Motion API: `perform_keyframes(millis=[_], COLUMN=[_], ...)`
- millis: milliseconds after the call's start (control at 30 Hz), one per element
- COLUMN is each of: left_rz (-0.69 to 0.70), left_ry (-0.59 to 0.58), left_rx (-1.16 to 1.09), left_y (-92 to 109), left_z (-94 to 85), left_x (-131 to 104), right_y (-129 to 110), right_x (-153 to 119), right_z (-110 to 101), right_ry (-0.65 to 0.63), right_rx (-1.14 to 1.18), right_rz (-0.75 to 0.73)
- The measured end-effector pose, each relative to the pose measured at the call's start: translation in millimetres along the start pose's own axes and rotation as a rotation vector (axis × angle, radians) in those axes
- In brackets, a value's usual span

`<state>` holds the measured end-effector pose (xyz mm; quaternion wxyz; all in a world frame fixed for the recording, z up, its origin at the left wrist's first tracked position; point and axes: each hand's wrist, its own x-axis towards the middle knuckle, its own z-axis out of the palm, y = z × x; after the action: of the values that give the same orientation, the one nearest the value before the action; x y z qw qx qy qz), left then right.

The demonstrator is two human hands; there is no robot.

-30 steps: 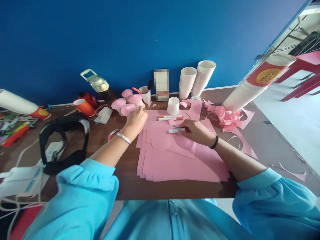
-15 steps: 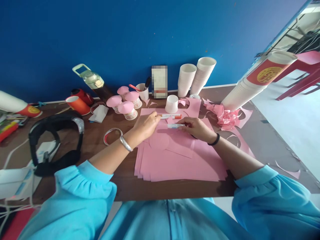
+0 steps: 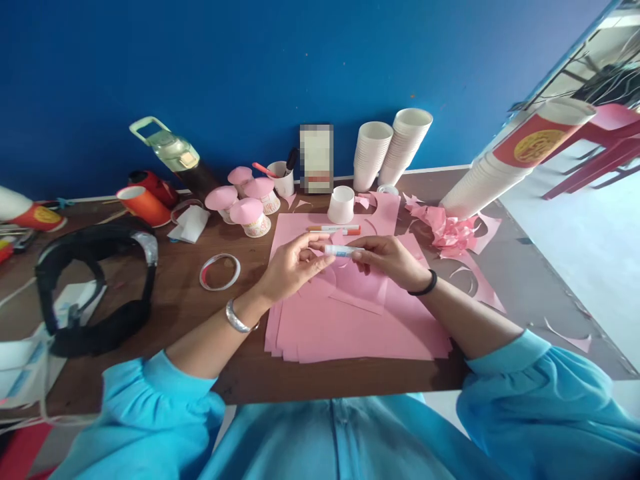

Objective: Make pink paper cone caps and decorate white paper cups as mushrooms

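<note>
Cup [image 3: 341, 205]: behind markers [image 3: 336, 229]
Paper [image 3: 360, 337]: beneath markers
Right hand [image 3: 387, 259]: pinching tube [image 3: 340, 251]
Left hand [image 3: 294, 267]: half-curled at tube's left end; grip unclear
Tube: above paper

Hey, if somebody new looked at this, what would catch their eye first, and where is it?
Probably the layered pink sheets in the middle of the table, with the right hand holding a small white tube above them and the left hand at its other end. Next, likely the four pink-topped cups at the back, left of the sheets, before a blue wall.
</note>
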<state>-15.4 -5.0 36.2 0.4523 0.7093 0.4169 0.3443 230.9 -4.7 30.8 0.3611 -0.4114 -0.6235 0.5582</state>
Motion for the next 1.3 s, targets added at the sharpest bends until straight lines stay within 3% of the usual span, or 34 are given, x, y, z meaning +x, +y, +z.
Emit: perform_keyframes(millis=[133,367,467,633,800,967,1167,1300], left_rz=[0.168,0.463,0.408,0.302,0.332,0.331,0.345,0.344], left_ry=[0.161,0.21,0.256,0.196,0.201,0.22,0.204,0.234], left_rx=[0.13,0.26,0.157,-0.087,-0.05,-0.05,-0.045,-0.037], left_y=[-6,-6,-6,-4,-1,0,1,0], left_z=[10.7,12.0,14.8,16.5,15.4,16.8,20.0,20.0], left_x=[-5,-12,-13,-14,-16,-16,-16,-15], right_y=[6,10,9,3,1,3,2,3], right_x=[0,0,-2,-11,-14,-11,-14,-12], right_z=[6,9,14,18,17,18,20,20], right_ry=[-0.021,-0.08,-0.049,-0.004,-0.038,0.002,-0.039,0.068], right_rx=[0.09,0.127,0.135,-0.033,-0.158,-0.15,-0.184,-0.197], right_rz=[-0.001,-0.033,-0.07,-0.093,-0.029,-0.159,0.023,-0.142])
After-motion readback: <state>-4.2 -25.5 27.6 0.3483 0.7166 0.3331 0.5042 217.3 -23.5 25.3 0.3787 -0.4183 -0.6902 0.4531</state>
